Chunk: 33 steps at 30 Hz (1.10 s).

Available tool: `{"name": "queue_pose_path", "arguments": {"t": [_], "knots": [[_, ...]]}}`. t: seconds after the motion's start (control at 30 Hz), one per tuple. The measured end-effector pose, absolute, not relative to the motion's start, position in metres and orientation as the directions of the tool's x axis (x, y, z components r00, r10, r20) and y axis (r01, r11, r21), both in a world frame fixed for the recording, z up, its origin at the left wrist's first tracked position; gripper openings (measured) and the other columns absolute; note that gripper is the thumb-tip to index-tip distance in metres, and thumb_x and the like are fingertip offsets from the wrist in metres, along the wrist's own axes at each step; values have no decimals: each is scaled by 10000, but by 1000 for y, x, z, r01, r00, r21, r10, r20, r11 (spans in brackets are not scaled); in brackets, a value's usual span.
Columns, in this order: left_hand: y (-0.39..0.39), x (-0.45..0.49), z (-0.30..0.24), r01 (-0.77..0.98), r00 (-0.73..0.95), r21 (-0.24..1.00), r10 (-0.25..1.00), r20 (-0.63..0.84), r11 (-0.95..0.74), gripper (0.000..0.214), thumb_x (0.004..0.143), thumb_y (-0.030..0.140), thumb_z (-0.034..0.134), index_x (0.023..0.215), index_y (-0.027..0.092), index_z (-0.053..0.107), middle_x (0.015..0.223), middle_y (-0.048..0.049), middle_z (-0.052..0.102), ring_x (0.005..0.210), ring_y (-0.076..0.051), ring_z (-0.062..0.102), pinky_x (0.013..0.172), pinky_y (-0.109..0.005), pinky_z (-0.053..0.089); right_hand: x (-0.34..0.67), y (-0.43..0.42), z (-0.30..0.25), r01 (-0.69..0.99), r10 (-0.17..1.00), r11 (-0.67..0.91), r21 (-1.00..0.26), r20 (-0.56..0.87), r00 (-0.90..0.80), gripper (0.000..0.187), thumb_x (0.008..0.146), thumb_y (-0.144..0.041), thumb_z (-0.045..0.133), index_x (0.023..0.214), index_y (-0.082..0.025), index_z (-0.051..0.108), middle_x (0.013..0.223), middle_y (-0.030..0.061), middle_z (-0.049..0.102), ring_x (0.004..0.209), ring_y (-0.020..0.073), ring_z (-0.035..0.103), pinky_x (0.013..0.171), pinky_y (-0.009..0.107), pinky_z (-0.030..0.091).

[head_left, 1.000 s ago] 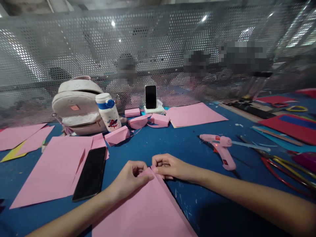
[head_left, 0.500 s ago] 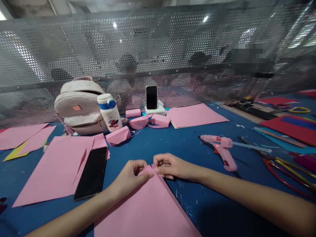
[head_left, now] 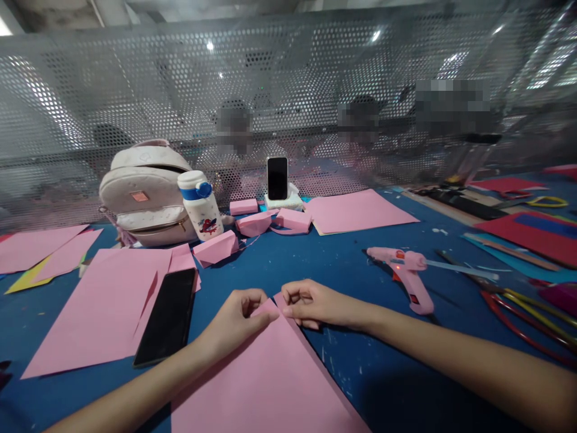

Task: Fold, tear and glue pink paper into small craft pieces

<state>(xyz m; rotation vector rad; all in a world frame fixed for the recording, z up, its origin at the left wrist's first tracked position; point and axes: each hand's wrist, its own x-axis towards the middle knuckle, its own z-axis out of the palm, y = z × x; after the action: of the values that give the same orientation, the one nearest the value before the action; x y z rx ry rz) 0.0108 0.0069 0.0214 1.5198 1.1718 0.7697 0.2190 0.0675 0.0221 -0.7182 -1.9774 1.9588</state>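
A large sheet of pink paper (head_left: 265, 379) lies in front of me, its narrow far end raised between my hands. My left hand (head_left: 241, 319) pinches that end from the left, thumb on top. From the right, my right hand (head_left: 309, 304) pinches the strip along the sheet's right edge, and a small gap shows between the two paper tips. The fingers beneath the paper are hidden. A pink glue gun (head_left: 406, 270) with a lit red light lies right of my right hand. Left of my left hand is a black phone (head_left: 166, 316), resting partly on another pink sheet (head_left: 99, 307).
Folded pink paper pieces (head_left: 255, 222) sit beyond my hands, near a white bottle (head_left: 201, 207) and a backpack (head_left: 146, 195). A second phone (head_left: 277, 178) stands upright at the back. Scissors (head_left: 518, 307) lie at right. A perforated metal screen (head_left: 288, 78) borders the table.
The gap between the two paper tips at the far end has widened slightly. Both hands stay in nearly the same place, still pinching the paper.
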Motion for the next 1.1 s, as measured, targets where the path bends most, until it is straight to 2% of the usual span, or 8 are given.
{"name": "queue_pose_path", "arguments": {"t": [0.07, 0.17, 0.3, 0.5, 0.83, 0.93, 1.03, 1.1], "knots": [[8, 9, 24, 249, 383, 967, 913, -141, 45, 239, 774, 348, 698, 753, 147, 570, 695, 31, 515, 630, -111, 458, 579, -213, 349, 219, 68, 21, 151, 519, -41, -988, -150, -842, 408, 824, -517, 703, 789, -160, 508, 553, -80, 500, 395, 25, 385, 391, 143, 268], [9, 5, 25, 237, 441, 962, 867, -233, 137, 301, 700, 320, 784, 877, 122, 643, 793, -19, 625, 689, -151, 557, 623, -239, 429, 220, 69, 20, 131, 536, -58, -990, -142, -832, 402, 830, -506, 702, 783, -162, 499, 528, -81, 502, 377, 25, 386, 377, 137, 271], [8, 3, 24, 268, 420, 950, 868, -265, 160, 267, 780, 359, 716, 795, 99, 661, 711, -23, 618, 616, -139, 542, 585, -234, 420, 220, 68, 21, 115, 546, -98, -989, -149, -824, 393, 822, -487, 715, 776, -169, 488, 504, -92, 494, 352, 20, 368, 364, 134, 276], [9, 2, 24, 220, 470, 975, 871, -142, 41, 229, 846, 326, 671, 818, 101, 700, 775, -39, 665, 681, -148, 574, 640, -228, 451, 220, 68, 24, 116, 561, -113, -987, -160, -812, 356, 834, -449, 706, 774, -169, 494, 498, -81, 527, 333, 22, 384, 335, 124, 266], [12, -1, 22, 193, 486, 981, 867, -113, 20, 205, 825, 306, 727, 830, 101, 721, 770, -23, 668, 697, -134, 561, 672, -209, 459, 220, 73, 18, 119, 540, -142, -983, -178, -823, 401, 819, -500, 716, 763, -167, 498, 544, -62, 561, 345, 26, 419, 327, 120, 270], [9, -1, 21, 194, 477, 981, 873, -95, 1, 225, 843, 326, 703, 833, 101, 715, 762, -18, 664, 696, -130, 555, 675, -208, 459, 220, 74, 18, 153, 514, -118, -981, -192, -836, 407, 808, -519, 724, 787, -150, 552, 589, -57, 548, 394, 25, 440, 368, 125, 306], [7, -1, 21, 207, 462, 978, 882, -96, -2, 235, 848, 332, 685, 813, 99, 699, 738, -12, 648, 680, -127, 542, 656, -206, 447, 220, 73, 20, 159, 534, -91, -983, -183, -826, 391, 785, -488, 759, 771, -141, 578, 617, -61, 517, 467, 23, 453, 446, 126, 359], [6, -1, 21, 212, 457, 977, 884, -100, 1, 230, 845, 326, 678, 798, 101, 690, 717, -7, 636, 663, -124, 532, 637, -205, 438, 219, 72, 20, 164, 541, -106, -981, -195, -818, 379, 776, -471, 770, 771, -144, 578, 598, -62, 525, 474, 29, 456, 443, 125, 355]]}}
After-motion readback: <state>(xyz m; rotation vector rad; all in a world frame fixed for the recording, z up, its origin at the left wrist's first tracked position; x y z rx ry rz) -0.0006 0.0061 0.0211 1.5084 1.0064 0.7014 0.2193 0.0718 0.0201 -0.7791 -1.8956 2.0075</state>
